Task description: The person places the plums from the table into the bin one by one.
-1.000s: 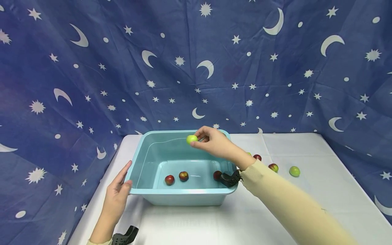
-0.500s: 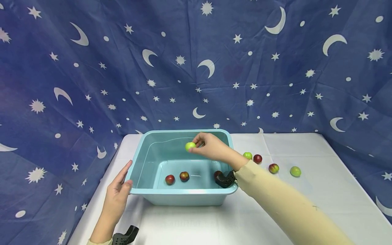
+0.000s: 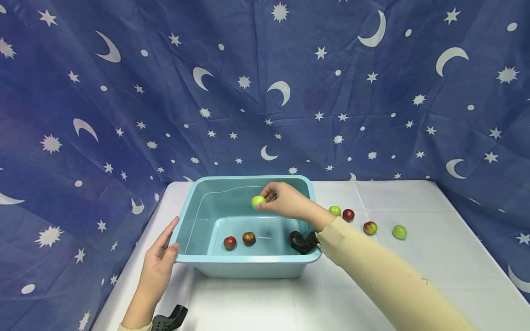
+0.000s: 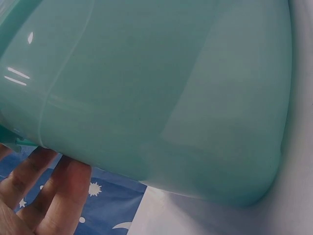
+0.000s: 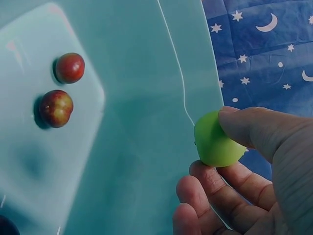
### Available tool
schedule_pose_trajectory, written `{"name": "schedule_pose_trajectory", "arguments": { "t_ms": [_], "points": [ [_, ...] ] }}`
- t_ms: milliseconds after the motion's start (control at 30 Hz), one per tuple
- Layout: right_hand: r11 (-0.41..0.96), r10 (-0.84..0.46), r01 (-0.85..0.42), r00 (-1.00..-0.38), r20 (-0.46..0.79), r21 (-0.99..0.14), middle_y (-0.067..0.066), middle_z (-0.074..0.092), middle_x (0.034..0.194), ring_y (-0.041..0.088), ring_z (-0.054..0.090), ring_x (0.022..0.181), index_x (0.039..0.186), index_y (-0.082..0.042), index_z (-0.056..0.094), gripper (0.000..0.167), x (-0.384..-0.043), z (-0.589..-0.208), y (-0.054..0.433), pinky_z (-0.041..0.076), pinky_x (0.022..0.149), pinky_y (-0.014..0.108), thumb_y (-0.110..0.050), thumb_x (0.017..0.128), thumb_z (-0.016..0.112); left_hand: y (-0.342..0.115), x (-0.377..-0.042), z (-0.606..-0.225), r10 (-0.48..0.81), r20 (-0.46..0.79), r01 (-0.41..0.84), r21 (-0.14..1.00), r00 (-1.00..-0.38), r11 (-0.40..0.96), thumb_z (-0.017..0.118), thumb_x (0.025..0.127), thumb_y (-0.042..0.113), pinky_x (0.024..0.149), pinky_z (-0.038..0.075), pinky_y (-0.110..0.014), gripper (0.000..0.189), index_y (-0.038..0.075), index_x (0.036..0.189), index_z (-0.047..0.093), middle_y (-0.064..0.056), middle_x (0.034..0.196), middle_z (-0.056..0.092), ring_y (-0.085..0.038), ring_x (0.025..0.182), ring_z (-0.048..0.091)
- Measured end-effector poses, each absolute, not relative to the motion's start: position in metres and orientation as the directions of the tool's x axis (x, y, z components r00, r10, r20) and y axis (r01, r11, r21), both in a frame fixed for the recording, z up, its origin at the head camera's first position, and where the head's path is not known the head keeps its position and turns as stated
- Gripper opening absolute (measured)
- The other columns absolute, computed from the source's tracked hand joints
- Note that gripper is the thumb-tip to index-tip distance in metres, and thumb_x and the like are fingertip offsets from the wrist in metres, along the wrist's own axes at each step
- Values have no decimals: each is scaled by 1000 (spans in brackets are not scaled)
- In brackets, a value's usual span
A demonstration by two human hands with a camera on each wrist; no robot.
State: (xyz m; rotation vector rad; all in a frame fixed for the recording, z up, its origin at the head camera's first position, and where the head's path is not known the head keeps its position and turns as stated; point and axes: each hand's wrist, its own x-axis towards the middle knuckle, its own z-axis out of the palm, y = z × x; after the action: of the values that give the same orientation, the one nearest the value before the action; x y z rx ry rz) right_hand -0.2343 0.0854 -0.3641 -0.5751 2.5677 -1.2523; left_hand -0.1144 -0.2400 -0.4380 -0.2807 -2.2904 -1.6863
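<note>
My right hand (image 3: pixel 285 200) pinches a green plum (image 3: pixel 258 202) between thumb and fingers, held above the light-blue plastic basin (image 3: pixel 248 259). In the right wrist view the thumb lies on top of the green plum (image 5: pixel 217 142), with fingertips underneath. Two reddish plums, one red (image 3: pixel 229 242) and one mottled (image 3: pixel 249 238), lie on the basin floor. A third dark plum (image 3: pixel 294 235) is partly covered by the black wrist camera. My left hand (image 3: pixel 157 262) touches the basin's left rim with straight fingers; the left wrist view shows them at the outer wall.
Right of the basin, on the white-covered table (image 3: pixel 439 271), lie a green plum (image 3: pixel 335 210), a dark red plum (image 3: pixel 348 215), a red-and-green plum (image 3: pixel 370 227) and another green plum (image 3: pixel 399 231). A blue curtain (image 3: pixel 232 92) with moons and stars hangs behind.
My right hand has come down a little toward the basin with the green plum. A green plum right of the basin, mostly hidden before, now shows. The left hand has stayed put.
</note>
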Motion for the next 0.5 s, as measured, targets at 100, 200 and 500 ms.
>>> {"name": "schedule_pose_trajectory", "arguments": {
  "t_ms": [100, 200, 500],
  "points": [
    [556, -443, -247, -896, -32, -794, 0, 63, 94, 16, 58, 86, 98, -13, 64, 26, -234, -364, 85, 50, 70, 32, -30, 83, 77, -240, -114, -438, -10, 341, 323, 899, -940, 294, 39, 98, -3, 94, 41, -14, 54, 15, 149, 39, -9, 152, 35, -10, 132, 39],
    [555, -445, -247, -895, -33, -795, 0, 63, 94, 16, 58, 86, 99, -13, 64, 27, -234, -364, 86, 50, 70, 32, -30, 83, 77, -240, -114, -438, -10, 343, 325, 900, -939, 292, 39, 98, -3, 93, 42, -14, 54, 15, 150, 39, -9, 152, 35, -9, 131, 39],
    [557, -455, -236, -889, -56, -796, 0, 62, 96, 17, 58, 88, 100, -13, 64, 26, -232, -361, 86, 50, 71, 32, -29, 84, 76, -239, -114, -438, -14, 330, 311, 905, -944, 291, 40, 99, -1, 91, 44, -14, 53, 15, 150, 38, -9, 153, 34, -7, 129, 41]
  ]
}}
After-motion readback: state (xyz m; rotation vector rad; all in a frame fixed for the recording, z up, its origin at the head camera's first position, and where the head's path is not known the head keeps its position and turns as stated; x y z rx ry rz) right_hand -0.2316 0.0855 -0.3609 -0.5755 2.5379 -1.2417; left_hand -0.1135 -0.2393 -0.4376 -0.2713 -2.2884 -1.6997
